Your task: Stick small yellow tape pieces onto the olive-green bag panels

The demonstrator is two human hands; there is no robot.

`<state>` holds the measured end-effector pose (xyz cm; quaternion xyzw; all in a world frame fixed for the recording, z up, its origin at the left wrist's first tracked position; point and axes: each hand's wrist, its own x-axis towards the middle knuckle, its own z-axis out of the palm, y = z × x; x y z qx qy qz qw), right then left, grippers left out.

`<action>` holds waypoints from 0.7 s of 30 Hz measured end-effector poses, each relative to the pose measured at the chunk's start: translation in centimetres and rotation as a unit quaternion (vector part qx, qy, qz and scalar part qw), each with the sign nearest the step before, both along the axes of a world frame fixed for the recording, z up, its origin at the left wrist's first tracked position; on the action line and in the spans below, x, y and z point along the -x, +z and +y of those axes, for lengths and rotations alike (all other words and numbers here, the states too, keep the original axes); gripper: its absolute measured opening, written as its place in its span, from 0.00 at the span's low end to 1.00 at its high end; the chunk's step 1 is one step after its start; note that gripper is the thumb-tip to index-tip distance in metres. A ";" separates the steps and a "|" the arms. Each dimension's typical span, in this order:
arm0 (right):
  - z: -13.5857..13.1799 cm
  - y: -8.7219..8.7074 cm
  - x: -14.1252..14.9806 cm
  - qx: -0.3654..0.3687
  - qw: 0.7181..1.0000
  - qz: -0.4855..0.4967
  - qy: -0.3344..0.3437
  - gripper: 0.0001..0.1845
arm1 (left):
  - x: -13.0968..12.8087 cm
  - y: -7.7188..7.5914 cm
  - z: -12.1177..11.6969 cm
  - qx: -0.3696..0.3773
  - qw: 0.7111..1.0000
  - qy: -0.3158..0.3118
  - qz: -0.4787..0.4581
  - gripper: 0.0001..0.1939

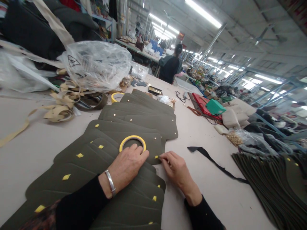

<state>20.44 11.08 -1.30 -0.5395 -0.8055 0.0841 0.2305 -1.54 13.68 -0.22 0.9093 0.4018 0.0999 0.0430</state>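
Observation:
My left hand is closed around the near side of a yellow tape roll, above the overlapping dark olive panels. With thumb and forefinger pinched, my right hand touches the right edge of one panel, right beside a small yellow tape piece. Whether anything sits between those fingertips is hidden. More yellow bits, such as one tape piece on the left, are stuck on the nearer panels. Small gold-coloured studs show on the farther ones.
A second yellow tape roll lies behind the panels. Crumpled plastic and tan strapping are at the left. A black strip and stacked olive panels lie to the right. A person stands beyond the table.

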 end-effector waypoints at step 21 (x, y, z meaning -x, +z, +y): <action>1.5 3.2 2.6 0.231 0.972 -0.040 -0.005 0.13 | 1.1 0.7 1.1 0.058 0.993 -0.031 -0.102 0.08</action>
